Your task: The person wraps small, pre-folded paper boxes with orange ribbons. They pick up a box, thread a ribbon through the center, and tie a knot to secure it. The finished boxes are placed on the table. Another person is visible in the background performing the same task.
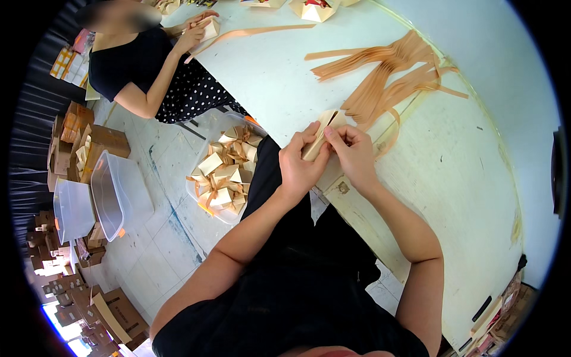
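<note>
A small cream paper box (pixel 313 147) with a narrow gap along its top is held over the table's edge. My left hand (pixel 301 165) grips it from the left side, fingers around its walls. My right hand (pixel 353 154) pinches its right upper edge with thumb and fingertips. Just beyond my hands, a fanned bundle of flat orange-brown ribbons (pixel 372 89) lies on the white table (pixel 437 178); one loose strip curls down behind my right hand.
At my left, a clear plastic bin (pixel 192 187) holds many cream boxes with ribbons. A co-worker (pixel 129 67) sits at the upper left, handling another box. Empty clear tubs (pixel 134 201) and cardboard cartons (pixel 107 140) stand on the floor. More paper boxes (pixel 314 11) are at the table's far side.
</note>
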